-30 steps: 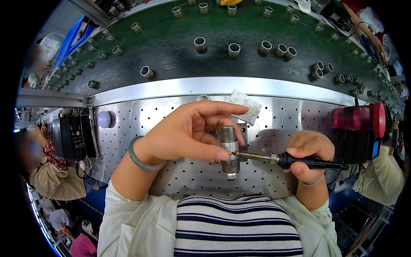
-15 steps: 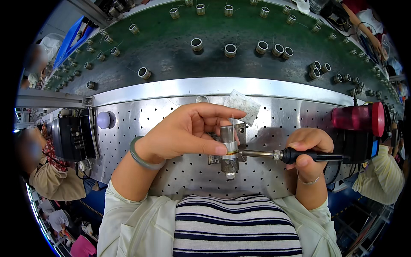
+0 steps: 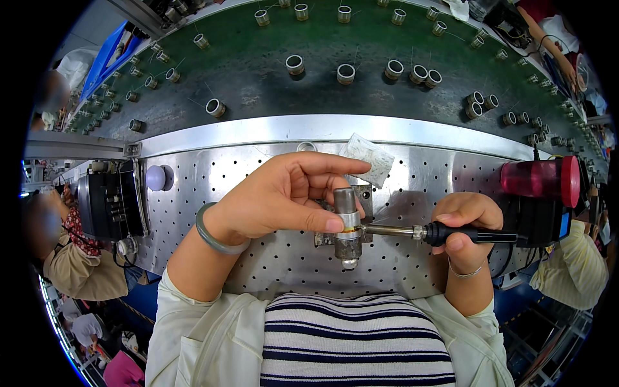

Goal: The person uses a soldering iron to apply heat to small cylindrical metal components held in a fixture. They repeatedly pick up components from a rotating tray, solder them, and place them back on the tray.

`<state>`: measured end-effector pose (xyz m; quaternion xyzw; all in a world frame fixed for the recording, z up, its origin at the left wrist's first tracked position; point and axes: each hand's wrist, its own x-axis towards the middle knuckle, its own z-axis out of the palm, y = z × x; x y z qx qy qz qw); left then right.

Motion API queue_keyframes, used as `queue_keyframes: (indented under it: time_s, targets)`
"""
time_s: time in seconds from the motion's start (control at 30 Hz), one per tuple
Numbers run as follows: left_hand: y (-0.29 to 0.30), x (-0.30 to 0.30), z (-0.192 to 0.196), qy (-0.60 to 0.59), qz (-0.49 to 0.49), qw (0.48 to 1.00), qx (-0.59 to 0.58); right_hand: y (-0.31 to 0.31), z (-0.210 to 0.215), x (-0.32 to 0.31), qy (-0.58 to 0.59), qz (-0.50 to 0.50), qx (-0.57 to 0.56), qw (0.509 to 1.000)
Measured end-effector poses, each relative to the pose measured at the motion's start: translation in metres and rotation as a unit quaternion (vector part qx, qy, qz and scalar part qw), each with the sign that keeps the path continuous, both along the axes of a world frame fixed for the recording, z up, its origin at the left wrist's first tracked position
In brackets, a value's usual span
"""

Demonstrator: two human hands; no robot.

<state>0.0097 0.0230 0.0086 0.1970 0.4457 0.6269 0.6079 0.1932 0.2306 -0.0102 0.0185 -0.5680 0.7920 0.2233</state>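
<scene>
A metal ring (image 3: 349,222) with a yellowish band sits around a dark cylindrical metal post (image 3: 345,199) at the middle of the bench. My left hand (image 3: 293,197) grips the ring, its thumb pressed on the near side; the index finger reaches out past the post. Fingers behind the post are partly hidden. In my right hand (image 3: 469,222) is a soldering iron (image 3: 445,233), held by its black handle. Its tip touches or nearly touches the ring's right side, at the yellowish band. A metal block (image 3: 365,193) stands behind the post.
Many similar rings (image 3: 345,74) stand on the green belt (image 3: 258,90) beyond the metal rail (image 3: 258,134). A greyish-white pad (image 3: 369,158) lies behind my left hand. A pink container (image 3: 538,178) stands at right, a black device (image 3: 111,204) and a purple knob (image 3: 155,178) at left. Other people sit at both sides.
The post and ring have shifted very slightly right in the picture. A thin wire that stood upright beside the post no longer shows there. Both hands keep their grips.
</scene>
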Motion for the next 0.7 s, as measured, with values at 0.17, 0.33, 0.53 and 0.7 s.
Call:
queue_keyframes:
  time_s: [0.17, 0.33, 0.53, 0.7]
  targets:
    - [0.0007, -0.0008, -0.001, -0.002, -0.006, 1.0, 0.008, 0.0017, 0.0001, 0.0, 0.002, 0.005, 0.026, 1.0]
    - [0.002, 0.0, -0.0006, 0.0, -0.009, 1.0, 0.008, 0.0039, -0.0013, 0.0012, 0.008, 0.013, 0.049, 0.999]
    - [0.0052, 0.0047, 0.0049, -0.006, 0.005, 1.0, -0.001, 0.004, 0.0003, 0.0004, 0.019, 0.014, 0.028, 0.999]
    - [0.0063, 0.0049, 0.0051, -0.006, 0.005, 1.0, -0.003, 0.0054, 0.0005, 0.0005, 0.018, 0.016, 0.026, 0.999]
